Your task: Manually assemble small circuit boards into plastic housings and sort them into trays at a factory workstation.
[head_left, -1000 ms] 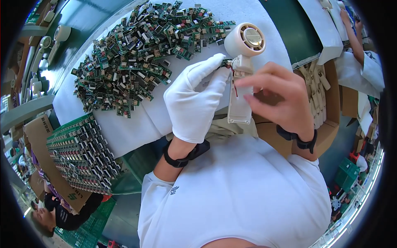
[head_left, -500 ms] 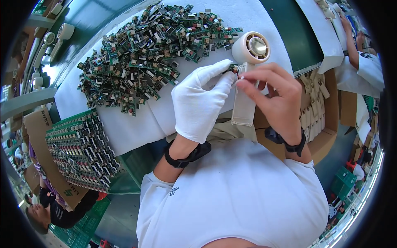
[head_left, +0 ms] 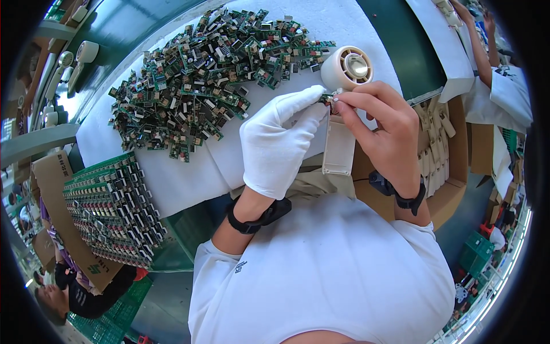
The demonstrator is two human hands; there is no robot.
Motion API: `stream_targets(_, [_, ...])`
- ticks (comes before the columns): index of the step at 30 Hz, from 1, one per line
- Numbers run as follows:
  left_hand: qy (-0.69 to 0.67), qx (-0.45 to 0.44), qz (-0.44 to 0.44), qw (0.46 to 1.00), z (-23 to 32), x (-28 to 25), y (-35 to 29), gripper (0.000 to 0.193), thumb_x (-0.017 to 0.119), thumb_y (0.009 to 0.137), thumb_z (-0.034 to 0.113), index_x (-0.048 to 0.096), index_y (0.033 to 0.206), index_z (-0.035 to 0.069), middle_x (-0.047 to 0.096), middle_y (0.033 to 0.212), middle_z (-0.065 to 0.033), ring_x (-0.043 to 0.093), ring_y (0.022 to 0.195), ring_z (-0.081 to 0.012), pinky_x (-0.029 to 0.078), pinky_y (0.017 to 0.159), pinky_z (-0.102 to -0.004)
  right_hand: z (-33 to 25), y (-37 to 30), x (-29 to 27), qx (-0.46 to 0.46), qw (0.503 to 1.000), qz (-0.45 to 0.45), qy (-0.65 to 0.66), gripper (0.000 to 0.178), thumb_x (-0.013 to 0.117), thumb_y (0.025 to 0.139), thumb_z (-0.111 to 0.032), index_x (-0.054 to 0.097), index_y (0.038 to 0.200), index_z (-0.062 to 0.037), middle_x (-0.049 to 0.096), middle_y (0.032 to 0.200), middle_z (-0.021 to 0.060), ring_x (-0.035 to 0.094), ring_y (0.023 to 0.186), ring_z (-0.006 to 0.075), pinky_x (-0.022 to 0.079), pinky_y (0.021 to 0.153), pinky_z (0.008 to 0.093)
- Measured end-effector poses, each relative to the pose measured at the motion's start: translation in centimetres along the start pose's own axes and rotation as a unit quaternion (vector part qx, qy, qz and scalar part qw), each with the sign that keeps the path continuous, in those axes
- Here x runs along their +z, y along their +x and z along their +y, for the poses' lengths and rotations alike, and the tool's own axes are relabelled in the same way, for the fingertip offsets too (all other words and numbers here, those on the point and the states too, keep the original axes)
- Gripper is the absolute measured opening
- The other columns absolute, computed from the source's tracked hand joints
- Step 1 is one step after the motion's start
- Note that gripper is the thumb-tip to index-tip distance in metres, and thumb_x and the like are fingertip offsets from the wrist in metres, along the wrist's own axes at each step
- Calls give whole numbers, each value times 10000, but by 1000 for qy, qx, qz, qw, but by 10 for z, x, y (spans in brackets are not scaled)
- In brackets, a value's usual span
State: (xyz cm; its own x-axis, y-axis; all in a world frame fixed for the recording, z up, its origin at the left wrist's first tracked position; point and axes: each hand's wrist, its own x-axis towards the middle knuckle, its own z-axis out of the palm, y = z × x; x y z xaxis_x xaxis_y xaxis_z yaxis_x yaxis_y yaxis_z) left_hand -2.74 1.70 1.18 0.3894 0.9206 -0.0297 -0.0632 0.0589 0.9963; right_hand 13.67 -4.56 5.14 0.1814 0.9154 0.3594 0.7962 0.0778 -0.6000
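In a white glove, my left hand (head_left: 278, 137) is closed on a small green circuit board (head_left: 326, 98), held by thumb and fingertips. My bare right hand (head_left: 382, 127) pinches at the board's right end; whatever sits between those fingertips is too small to make out. Just beneath both hands lies a cream handheld fan, its round head (head_left: 347, 67) pointing away from me and its open handle shell (head_left: 339, 150) toward me. The fingers cover the joint between head and handle.
A large heap of small circuit boards (head_left: 189, 86) covers the white foam sheet (head_left: 177, 183) to the left. Stacked board panels (head_left: 112, 212) stand beside a cardboard flap at lower left. On the right, a cardboard box (head_left: 452, 198) holds cream handle parts (head_left: 435, 143). Co-workers sit on both sides.
The circuit board and my fingertips have shifted slightly, with the board now showing more of its green face. Farther right, the co-worker's arms have moved.
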Motion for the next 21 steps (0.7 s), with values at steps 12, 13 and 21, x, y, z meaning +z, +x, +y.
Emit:
stream_targets(12, [131, 194, 8, 972, -10, 0, -8, 286, 757, 872, -45, 751, 1151, 15, 739, 1065, -112, 699, 909, -147, 572, 808, -273, 2, 9, -10, -48, 997, -60, 19, 141, 791, 827, -20, 765, 965, -35, 668, 889, 33, 599, 696, 121, 454, 570, 246])
stream_targets(13, [144, 205, 13, 968, -10, 1, -9, 283, 762, 867, -46, 755, 1142, 21, 739, 1061, -121, 701, 897, -155, 572, 801, -277, 0, 8, -11, -24, 997, -68, 36, 137, 789, 827, -16, 764, 961, -30, 665, 879, 30, 591, 688, 113, 451, 568, 243])
stream_targets(21, [212, 258, -6, 942, -26, 3, -19, 419, 713, 871, -102, 677, 1271, 18, 730, 1028, -178, 705, 836, -245, 565, 784, -296, -10, 1, 0, 18, 996, -39, 75, 122, 789, 820, -2, 757, 937, -4, 637, 834, 19, 538, 619, 68, 416, 534, 212])
